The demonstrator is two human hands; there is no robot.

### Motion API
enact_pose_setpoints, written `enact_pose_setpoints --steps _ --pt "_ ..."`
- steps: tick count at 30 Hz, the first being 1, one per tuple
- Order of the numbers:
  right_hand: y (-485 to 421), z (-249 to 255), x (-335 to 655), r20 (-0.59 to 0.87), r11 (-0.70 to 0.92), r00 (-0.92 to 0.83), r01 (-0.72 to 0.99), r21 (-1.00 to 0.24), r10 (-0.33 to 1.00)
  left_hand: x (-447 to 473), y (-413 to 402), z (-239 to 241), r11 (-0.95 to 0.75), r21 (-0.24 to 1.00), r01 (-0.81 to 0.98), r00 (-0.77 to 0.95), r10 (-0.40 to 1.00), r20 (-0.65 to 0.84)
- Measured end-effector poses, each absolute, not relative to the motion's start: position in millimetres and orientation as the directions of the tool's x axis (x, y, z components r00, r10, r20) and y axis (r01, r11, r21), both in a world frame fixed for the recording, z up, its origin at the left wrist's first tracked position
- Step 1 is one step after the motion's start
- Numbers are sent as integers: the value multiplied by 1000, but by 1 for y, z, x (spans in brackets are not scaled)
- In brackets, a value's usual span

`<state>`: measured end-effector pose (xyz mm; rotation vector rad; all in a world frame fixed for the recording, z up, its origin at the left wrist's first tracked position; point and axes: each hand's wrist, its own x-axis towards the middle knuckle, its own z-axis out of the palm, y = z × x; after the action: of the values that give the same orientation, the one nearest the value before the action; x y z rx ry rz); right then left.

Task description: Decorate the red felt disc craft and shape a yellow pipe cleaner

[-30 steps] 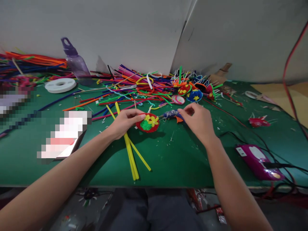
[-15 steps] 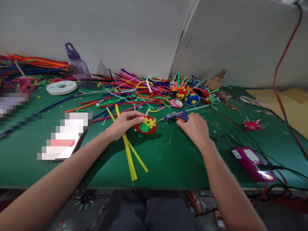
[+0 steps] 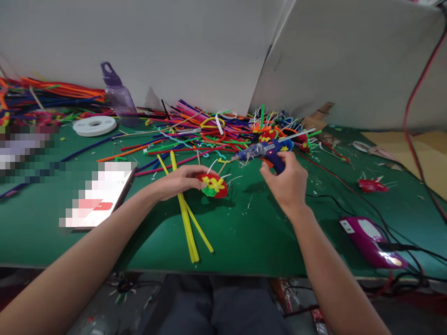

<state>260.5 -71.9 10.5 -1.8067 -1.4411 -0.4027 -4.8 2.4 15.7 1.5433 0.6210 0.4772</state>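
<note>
Between the fingers of my left hand point(image 3: 183, 181) is a red pipe-cleaner disc point(image 3: 221, 190) with yellow flowers and a green patch; thin white strands stick out behind it. My right hand point(image 3: 288, 181) grips the handle of a blue glue gun point(image 3: 260, 152), which is raised off the table. Its nozzle points left, above and to the right of the disc and apart from it. A clear glue stick point(image 3: 300, 135) juts from its back end. Under my left wrist lie yellow pipe cleaners point(image 3: 188, 228) on the green table.
Loose coloured pipe cleaners point(image 3: 188, 118) heap along the back, with finished flowered discs point(image 3: 267, 135) at their right. A white ribbon spool point(image 3: 94, 126) and purple bottle point(image 3: 120, 100) stand left. A lit phone point(image 3: 104, 200) lies near my left forearm; a magenta power box point(image 3: 372, 242) with cables sits right.
My right hand has lifted the glue gun up from lower over the table. The disc in my left hand has tilted, and its white strands now show at the right.
</note>
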Motion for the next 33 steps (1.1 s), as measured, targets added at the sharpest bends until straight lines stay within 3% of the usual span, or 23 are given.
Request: enact_pose_setpoints --steps 4,10,19,33 --pt "-72 10 259 676 -26 293 926 -376 677 -5 4 14 -68 990 125 782 621 -57" --pt "-75 11 257 719 -3 276 935 -356 638 -1 5 11 -104 987 126 665 747 -7" --pt "-77 7 259 739 128 113 957 -261 664 3 2 11 -182 974 138 525 847 84" --pt "-72 3 264 902 204 -131 978 50 411 5 1 12 -315 917 244 505 849 157"
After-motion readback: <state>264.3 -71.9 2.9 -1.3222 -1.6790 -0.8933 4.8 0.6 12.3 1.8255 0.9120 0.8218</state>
